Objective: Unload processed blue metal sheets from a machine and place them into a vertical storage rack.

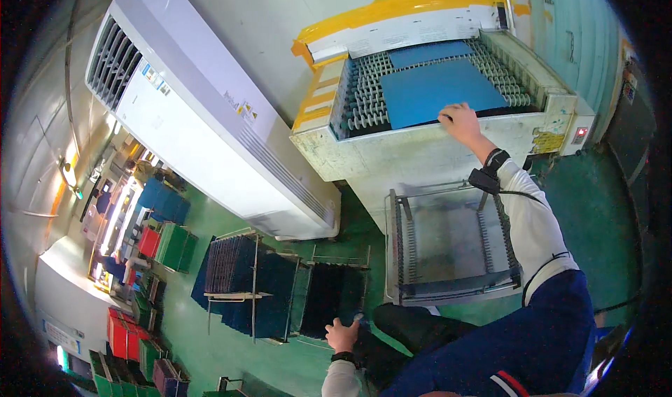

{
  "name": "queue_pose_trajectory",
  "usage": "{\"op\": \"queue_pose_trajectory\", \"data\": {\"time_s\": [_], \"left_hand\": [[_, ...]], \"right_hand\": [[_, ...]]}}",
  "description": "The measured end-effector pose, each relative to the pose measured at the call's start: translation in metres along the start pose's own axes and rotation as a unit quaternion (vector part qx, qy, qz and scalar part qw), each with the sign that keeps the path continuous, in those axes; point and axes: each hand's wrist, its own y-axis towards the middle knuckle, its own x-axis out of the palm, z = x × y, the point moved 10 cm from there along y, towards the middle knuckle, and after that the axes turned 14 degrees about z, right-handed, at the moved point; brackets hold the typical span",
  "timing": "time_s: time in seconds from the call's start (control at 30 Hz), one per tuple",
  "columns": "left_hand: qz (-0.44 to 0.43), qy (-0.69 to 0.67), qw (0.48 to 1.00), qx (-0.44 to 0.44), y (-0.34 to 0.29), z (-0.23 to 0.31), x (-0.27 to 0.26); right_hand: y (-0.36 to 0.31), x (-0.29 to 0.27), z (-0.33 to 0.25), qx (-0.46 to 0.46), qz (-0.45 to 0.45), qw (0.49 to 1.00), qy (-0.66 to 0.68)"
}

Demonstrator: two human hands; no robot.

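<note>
A flat blue panel [441, 89] lies on the rollers of a conveyor machine [420, 152] ahead of me. My right hand [462, 122] reaches over the machine's front wall, its fingers bent and closed at the panel's near edge. Farther in, a second blue panel [430, 53] rests on the same rollers. Low in the view, my left hand [341, 335] is held with its fingers apart, beside a rack of dark panels [332, 295]; no object shows in it.
Below the machine stands a slotted metal rack [455, 239]. A larger rack with many dark blue panels [241, 278] is at the left. A tall white air conditioner [210, 110] leans across the view. Red and green racks [175, 246] and people [115, 267] are farther left.
</note>
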Motion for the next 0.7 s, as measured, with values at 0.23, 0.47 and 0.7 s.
{"op": "queue_pose_trajectory", "data": {"time_s": [0.23, 0.47, 0.7], "left_hand": [[0.012, 0.004, 1.0, 0.005, 0.0, 0.0, -0.001], [0.022, -0.002, 1.0, 0.012, -0.002, -0.002, -0.001], [0.024, -0.013, 1.0, 0.003, -0.004, -0.003, -0.006]], "right_hand": [[-0.002, 0.008, -0.001, 0.014, -0.032, 0.999, -0.042], [-0.011, 0.004, -0.004, 0.007, -0.042, 0.996, -0.075], [-0.016, -0.002, -0.008, 0.014, -0.058, 0.994, -0.094]]}}
